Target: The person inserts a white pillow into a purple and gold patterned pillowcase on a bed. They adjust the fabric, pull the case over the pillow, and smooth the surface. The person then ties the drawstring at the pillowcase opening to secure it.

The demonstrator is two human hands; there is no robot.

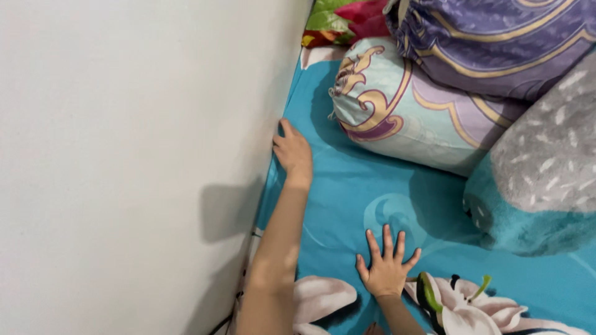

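Head view: left hand (293, 153) reaches along the white wall (124, 155), fingers curled onto the edge of the soft turquoise flowered bedsheet (347, 192); right hand (386, 267) presses it flat, fingers splayed. Light, limp cloth, I'd say, best pinched at that edge.

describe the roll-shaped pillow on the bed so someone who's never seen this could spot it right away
Start at the white wall on the left and the turquoise bed sheet beside it. The bolster pillow lies on that sheet, just beyond the left hand pressed at the sheet's wall-side edge. It alone is a cylinder, pale blue and lilac with gold scrolls and a gathered end, unlike the grey fleece blanket.
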